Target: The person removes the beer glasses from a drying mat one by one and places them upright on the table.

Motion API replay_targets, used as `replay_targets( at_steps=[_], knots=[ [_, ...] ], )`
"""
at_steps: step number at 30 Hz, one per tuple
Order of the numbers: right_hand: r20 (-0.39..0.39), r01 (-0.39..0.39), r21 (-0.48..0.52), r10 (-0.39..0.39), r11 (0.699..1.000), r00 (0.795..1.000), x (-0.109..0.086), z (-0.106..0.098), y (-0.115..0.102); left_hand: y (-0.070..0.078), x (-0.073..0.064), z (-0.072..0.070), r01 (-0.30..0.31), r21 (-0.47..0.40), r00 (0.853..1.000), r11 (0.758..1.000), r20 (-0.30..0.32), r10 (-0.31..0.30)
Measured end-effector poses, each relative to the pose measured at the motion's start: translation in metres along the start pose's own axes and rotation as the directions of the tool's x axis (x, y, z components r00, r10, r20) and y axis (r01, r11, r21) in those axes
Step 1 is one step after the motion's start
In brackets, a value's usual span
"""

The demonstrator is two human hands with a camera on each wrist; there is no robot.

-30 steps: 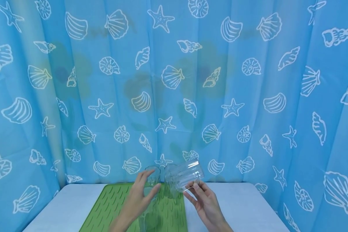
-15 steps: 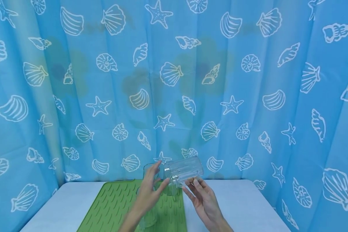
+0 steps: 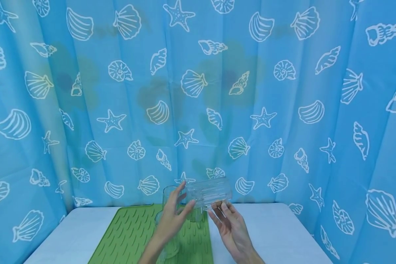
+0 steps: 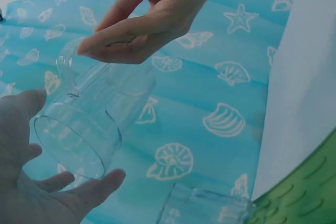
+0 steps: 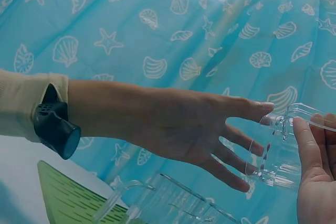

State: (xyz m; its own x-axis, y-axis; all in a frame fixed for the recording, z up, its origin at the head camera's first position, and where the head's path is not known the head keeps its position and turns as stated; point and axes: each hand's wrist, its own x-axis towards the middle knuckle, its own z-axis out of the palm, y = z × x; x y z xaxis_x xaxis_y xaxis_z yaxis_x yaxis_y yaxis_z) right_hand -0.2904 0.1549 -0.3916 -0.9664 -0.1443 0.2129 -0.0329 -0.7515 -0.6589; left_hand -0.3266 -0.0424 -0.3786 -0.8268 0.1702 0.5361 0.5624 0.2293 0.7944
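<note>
A clear glass mug (image 3: pixel 212 190) is held on its side above the far right part of the green mat. My right hand (image 3: pixel 232 231) pinches its handle, seen at the upper left of the mug in the left wrist view. Around the mug's left end, my left hand (image 3: pixel 173 216) spreads its fingers and thumb. In the left wrist view those fingertips (image 4: pixel 118 176) lie right at the mug's round edge; whether they touch it I cannot tell. Under and behind the left hand, more clear glasses stand on the mat, including one nearer glass (image 3: pixel 172 247), partly hidden by that arm.
The green ridged mat (image 3: pixel 118 234) lies on a white table (image 3: pixel 267 234). A glass with a handle (image 5: pixel 173 203) shows beneath the left forearm in the right wrist view. A blue shell-print curtain (image 3: pixel 198 110) encloses the table behind and at both sides.
The held mug has turned from a slant to nearly level. My left hand has moved right, from over the standing glasses to the mug's left end. The right hand keeps its hold.
</note>
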Motion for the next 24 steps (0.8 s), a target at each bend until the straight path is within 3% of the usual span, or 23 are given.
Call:
replay_targets(
  at_steps=[8,20,24],
  knots=[
    [-0.048,-0.043,0.040,0.045,0.998,0.998,-0.0019,0.0082,0.0019,-0.0028,0.0036,-0.0036,0.057,-0.150,0.998,0.987,0.011,-0.056],
    [-0.026,-0.054,0.057,0.056,0.997,0.998,-0.0065,0.0105,0.0020,-0.0043,0.0019,-0.0022,-0.066,-0.135,0.996,0.989,-0.063,0.058],
    [-0.058,-0.064,-0.020,0.062,0.998,0.996,-0.0049,0.0104,-0.0006,-0.0054,0.0021,-0.0023,-0.064,-0.138,0.996,0.988,-0.069,0.055]
  ],
)
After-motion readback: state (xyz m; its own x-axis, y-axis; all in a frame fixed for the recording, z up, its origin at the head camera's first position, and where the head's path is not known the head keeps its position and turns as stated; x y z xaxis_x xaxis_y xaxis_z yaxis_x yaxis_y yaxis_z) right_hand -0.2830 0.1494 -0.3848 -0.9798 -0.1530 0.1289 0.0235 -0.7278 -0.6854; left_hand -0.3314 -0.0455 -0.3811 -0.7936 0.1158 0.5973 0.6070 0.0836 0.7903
